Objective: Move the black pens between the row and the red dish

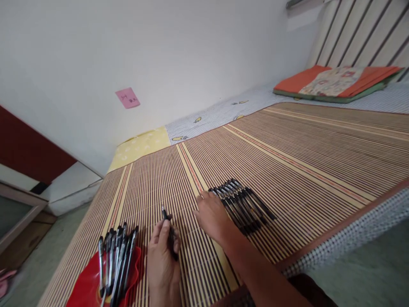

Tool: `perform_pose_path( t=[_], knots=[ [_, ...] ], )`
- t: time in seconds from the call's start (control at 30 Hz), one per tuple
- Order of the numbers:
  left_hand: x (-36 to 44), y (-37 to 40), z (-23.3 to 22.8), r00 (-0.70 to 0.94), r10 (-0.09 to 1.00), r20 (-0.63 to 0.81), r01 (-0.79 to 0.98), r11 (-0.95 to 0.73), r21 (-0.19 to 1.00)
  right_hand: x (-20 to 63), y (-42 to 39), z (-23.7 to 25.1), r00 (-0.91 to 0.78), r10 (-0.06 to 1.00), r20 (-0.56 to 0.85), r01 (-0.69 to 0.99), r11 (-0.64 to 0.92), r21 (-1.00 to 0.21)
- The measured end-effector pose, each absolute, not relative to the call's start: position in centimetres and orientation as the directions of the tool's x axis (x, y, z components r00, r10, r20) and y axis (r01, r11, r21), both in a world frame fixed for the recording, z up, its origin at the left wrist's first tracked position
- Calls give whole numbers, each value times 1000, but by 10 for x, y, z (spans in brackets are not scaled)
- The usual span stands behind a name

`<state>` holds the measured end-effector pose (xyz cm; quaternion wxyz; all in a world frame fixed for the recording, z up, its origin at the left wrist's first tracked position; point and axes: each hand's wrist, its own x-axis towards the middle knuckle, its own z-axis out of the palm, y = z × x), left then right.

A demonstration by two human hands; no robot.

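My left hand (pixel 163 260) is closed around a black pen (pixel 169 232) whose tip points away from me, just above the striped bamboo mat (pixel 303 162). My right hand (pixel 211 217) lies flat on the mat with fingers spread, touching the near end of a row of several black pens (pixel 243 204) laid side by side. Left of my left hand, a red tray (pixel 83 283) holds several more black pens (pixel 116 260).
The mat covers a bed against a white wall with a pink sticky note (pixel 128 97). An orange and green folded cushion (pixel 335 83) lies at the far right. The bed edge (pixel 351 232) drops to the floor on the right; a floor and cabinet lie to the left.
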<state>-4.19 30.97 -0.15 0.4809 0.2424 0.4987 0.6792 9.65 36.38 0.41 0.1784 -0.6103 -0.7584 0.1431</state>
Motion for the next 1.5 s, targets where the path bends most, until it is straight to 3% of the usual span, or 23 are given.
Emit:
perform_pose_path(
  t=[0.3, 0.43, 0.5, 0.6, 0.7, 0.8, 0.9, 1.0, 1.1, 1.23, 1.37, 1.5],
  knots=[
    [-41, 310, -2, -390, 898, -203, -441, 11, 897, 101, 359, 15, -322, 946, -37, 867, 279, -413],
    [-38, 308, -2, -324, 926, -194, -446, 32, 894, 110, 366, 16, -303, 953, -3, 800, 253, -544],
    [-35, 307, -2, -280, 937, -208, -456, 61, 888, 114, 370, 12, -270, 958, 101, 667, 261, -698],
    [-31, 306, -2, -206, 950, -237, -489, 110, 865, 117, 376, 7, -223, 955, 196, 291, 257, -922],
    [-27, 305, -3, -138, 953, -270, -557, 151, 817, 119, 380, 4, -184, 975, 124, -11, 124, -992],
    [-26, 305, -4, -80, 952, -295, -619, 184, 763, 122, 383, 4, -184, 982, 48, -81, 33, -996],
    [-29, 308, -6, -88, 949, -303, -642, 178, 746, 127, 382, 4, -189, 981, 39, -24, 35, -999],
    [-37, 311, -8, -158, 933, -323, -653, 147, 743, 130, 380, 3, -160, 979, 124, 210, 156, -965],
    [-46, 314, -11, -182, 926, -330, -659, 134, 740, 129, 377, 2, -171, 974, 149, 505, 217, -835],
    [-50, 314, -10, -178, 927, -330, -652, 140, 745, 116, 375, -3, -149, 988, 49, 778, 147, -611],
    [-45, 312, -7, -167, 923, -346, -638, 166, 752, 100, 371, -8, -180, 984, -8, 890, 159, -428],
    [-40, 310, -4, -183, 920, -345, -618, 165, 768, 96, 369, -16, -200, 979, -31, 888, 168, -429]
  ],
)
